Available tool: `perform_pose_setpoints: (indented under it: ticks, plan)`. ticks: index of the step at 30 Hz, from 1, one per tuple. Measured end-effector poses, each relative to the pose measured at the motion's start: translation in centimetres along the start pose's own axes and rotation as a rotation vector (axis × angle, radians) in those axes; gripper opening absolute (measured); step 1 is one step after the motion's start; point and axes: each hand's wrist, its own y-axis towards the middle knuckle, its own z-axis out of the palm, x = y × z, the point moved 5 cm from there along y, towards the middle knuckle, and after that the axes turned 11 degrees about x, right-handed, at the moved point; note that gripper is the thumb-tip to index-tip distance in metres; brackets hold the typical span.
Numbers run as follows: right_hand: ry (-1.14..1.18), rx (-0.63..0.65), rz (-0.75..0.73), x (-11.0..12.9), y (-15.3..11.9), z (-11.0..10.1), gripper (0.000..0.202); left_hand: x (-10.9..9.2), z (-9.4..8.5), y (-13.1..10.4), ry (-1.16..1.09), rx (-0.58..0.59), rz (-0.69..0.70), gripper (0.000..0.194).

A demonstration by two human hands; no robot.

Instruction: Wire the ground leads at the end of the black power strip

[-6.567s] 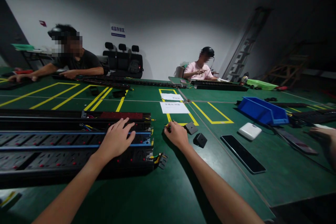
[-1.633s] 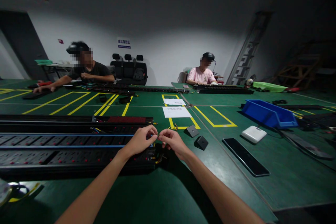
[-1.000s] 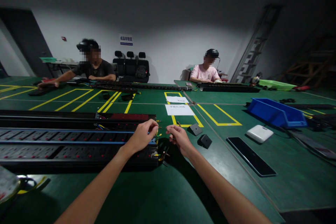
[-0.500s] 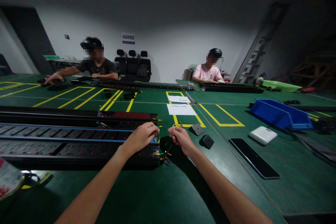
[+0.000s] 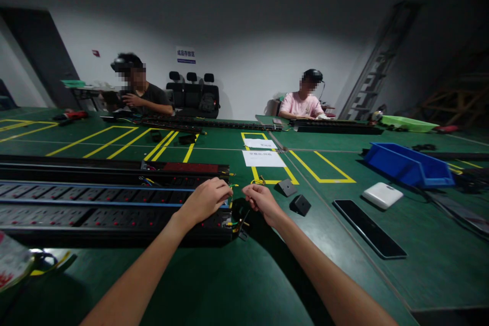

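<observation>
Long black power strips lie side by side on the left of the green table, one of them a blue-edged power strip. Over that strip's right end, my left hand is closed, its fingers bent together by the wire ends; the fingertips are partly hidden. Just to the right, my right hand is held in a pinch, and what lies between thumb and finger is too small to make out. Yellow-green wires stick out of the nearest strip's end. Two black end caps, one a black block, sit beside my right hand.
A black phone, a white box and a blue bin are on the right. Paper labels lie within yellow tape lines. Two co-workers sit across the table. A patterned bag is at the near left.
My right hand has shifted very slightly left, still pinched; my left hand stays on the strip. The co-worker on the left has drawn back an outstretched arm and now holds a dark object.
</observation>
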Motion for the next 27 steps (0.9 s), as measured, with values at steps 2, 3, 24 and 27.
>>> perform_pose_setpoints:
  ticks: [2, 3, 24, 27]
  plan:
    - [-0.010, 0.006, -0.001, -0.03, 0.05, 0.01, 0.024, -0.01, -0.11, -0.05, -0.029, -0.019, -0.007, 0.024]
    - [-0.017, 0.009, -0.005, -0.06, 0.09, 0.01, 0.024, 0.00, -0.16, -0.08, -0.045, -0.028, -0.011, 0.025]
    - [-0.092, 0.067, -0.049, -0.17, 0.15, 0.33, 0.027, 0.45, 0.36, -0.04, -0.007, 0.023, -0.074, 0.017]
    - [-0.095, 0.063, -0.054, -0.20, 0.18, 0.29, 0.026, 0.16, 0.20, -0.10, 0.013, 0.029, -0.056, 0.018]
